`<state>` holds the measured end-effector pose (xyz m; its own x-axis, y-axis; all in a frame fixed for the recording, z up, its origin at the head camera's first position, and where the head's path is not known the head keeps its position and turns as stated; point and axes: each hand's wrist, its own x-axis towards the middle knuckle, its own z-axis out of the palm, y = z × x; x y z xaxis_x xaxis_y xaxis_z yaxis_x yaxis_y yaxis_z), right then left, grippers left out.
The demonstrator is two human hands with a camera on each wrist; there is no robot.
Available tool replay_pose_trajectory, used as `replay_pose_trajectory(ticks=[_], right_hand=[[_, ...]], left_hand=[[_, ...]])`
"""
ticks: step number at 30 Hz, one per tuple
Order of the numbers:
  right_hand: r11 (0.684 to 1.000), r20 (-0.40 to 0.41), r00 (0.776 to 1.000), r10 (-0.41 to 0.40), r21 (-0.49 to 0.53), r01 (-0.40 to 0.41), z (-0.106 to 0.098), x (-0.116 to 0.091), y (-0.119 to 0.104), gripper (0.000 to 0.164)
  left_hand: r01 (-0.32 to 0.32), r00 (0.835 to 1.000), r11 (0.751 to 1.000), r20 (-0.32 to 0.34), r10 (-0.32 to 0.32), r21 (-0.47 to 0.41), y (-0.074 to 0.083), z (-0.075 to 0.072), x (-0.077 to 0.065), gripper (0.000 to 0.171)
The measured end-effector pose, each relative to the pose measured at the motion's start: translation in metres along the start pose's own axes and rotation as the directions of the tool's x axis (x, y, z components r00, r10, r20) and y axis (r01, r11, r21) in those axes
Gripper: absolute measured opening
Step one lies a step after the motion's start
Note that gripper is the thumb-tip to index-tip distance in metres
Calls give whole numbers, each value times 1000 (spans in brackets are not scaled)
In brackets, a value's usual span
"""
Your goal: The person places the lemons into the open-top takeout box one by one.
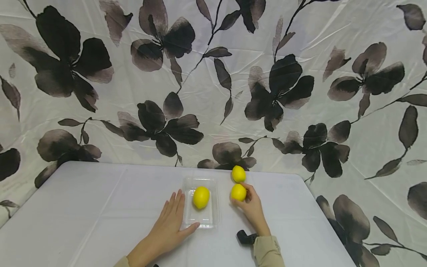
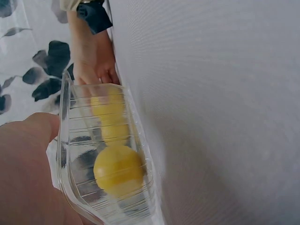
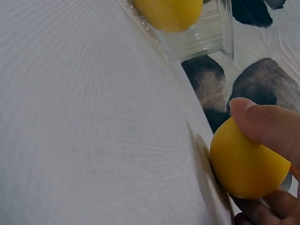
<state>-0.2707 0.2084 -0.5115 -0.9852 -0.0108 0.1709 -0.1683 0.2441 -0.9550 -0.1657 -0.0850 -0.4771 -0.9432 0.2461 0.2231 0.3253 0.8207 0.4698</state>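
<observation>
A clear plastic container (image 1: 216, 218) stands on the white table with one yellow lemon (image 1: 201, 197) inside it. My left hand (image 1: 170, 226) lies along the container's left side, fingers straight and thumb at its near edge; in the left wrist view the hand (image 2: 28, 164) is beside the clear wall. To the container's right, my right hand (image 1: 252, 207) grips a second lemon (image 1: 238, 192) between thumb and fingers. The right wrist view shows this lemon (image 3: 248, 161) at the tabletop, thumb (image 3: 267, 126) over it. Just behind it sits a third lemon (image 1: 238, 174).
A white cloth covers the table (image 1: 83, 211). Behind it hangs a floral curtain (image 1: 227, 92) close to the table's far edge. A black wrist device (image 1: 246, 237) is at the right sleeve (image 1: 268, 250).
</observation>
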Motion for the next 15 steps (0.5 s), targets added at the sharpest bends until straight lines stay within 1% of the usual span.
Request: replay_pose_trajectory(ticks=[5, 11, 15], right_hand=[[1000, -6, 1000, -7, -12, 7, 1, -2, 1, 71], [998, -38, 999, -18, -64, 15, 2, -3, 1, 70], [998, -42, 999, -27, -64, 24, 5, -4, -1, 69]], left_hand=[[-8, 1000, 1000, -6, 8, 2, -1, 1, 0, 105], [-11, 1000, 1000, -5, 11, 8, -1, 1, 0, 106], [-10, 1000, 1000, -9, 10, -3, 0, 0, 0, 105]])
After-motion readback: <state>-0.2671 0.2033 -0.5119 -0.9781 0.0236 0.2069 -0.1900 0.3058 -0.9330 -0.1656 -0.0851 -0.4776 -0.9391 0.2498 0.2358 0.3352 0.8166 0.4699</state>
